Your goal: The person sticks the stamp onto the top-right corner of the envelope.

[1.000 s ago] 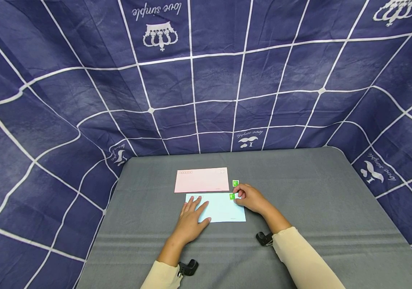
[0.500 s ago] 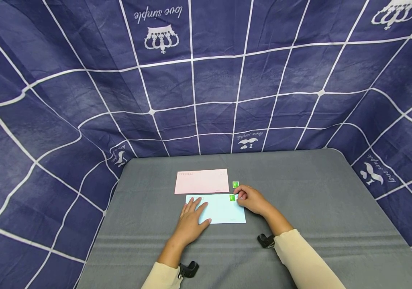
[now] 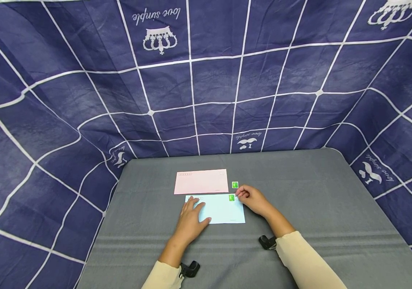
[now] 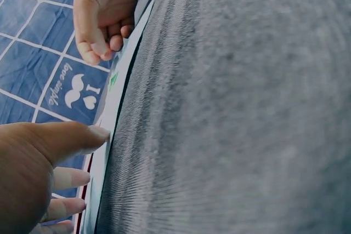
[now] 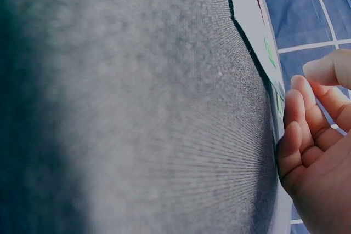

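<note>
A light blue envelope lies on the grey table, with a green stamp at its top right corner. My left hand rests flat on the envelope's left part, fingers straight. My right hand hovers just right of the stamp with loosely curled fingers and holds nothing. A second green stamp lies loose on the table just above it. In the left wrist view my left hand's fingers press the envelope's edge, and my right hand shows beyond. The right wrist view shows my right hand empty.
A pink envelope lies flat behind the blue one. Dark blue checked cloth walls in the table at the back and both sides. Bare grey tabletop stretches to the right and toward me.
My right hand has drawn back slightly to the right, off the stamp on the blue envelope, which now shows fully. The left hand has stayed put.
</note>
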Tool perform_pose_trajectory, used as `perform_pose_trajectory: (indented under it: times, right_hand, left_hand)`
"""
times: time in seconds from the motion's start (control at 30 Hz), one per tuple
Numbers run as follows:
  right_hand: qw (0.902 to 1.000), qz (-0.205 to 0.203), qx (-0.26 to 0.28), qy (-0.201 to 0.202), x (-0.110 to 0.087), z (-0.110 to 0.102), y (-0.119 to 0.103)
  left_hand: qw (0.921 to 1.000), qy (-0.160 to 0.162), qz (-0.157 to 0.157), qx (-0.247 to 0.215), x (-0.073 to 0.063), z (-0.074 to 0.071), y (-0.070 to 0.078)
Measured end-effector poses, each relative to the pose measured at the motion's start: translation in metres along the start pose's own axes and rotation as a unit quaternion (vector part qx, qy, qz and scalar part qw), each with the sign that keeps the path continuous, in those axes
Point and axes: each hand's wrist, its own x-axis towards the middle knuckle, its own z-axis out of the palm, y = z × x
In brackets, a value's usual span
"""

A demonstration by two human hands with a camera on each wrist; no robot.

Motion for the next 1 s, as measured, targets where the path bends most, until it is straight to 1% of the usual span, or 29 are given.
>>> perform_pose_trajectory:
  times: [0.13, 0.27, 0.37, 0.53, 0.73, 1.0]
  right_hand:
    - [0.9999, -0.007, 0.003, 0.009, -0.002, 0.0, -0.001]
    - [0.9997, -0.012, 0.002, 0.022, -0.003, 0.0, -0.003]
    - [0.9994, -0.017, -0.007, 0.03, -0.004, -0.001, -0.004]
    - [0.9985, -0.029, -0.022, 0.041, -0.006, -0.002, -0.008]
    - [0.9958, -0.053, -0.046, 0.059, -0.007, -0.003, -0.01]
    - [0.9908, -0.059, -0.089, 0.083, -0.009, -0.006, -0.01]
  left_hand:
    - [0.9996, 0.017, -0.009, -0.02, 0.001, 0.0, 0.0]
    - [0.998, 0.051, -0.006, -0.038, 0.004, -0.002, -0.001]
    - [0.9968, 0.064, -0.005, -0.047, 0.006, -0.004, -0.001]
    - [0.9961, 0.067, -0.01, -0.057, 0.011, -0.008, -0.003]
    - [0.9947, 0.084, 0.008, -0.059, 0.017, -0.012, -0.005]
    - [0.9946, 0.075, 0.011, -0.072, 0.028, -0.018, -0.006]
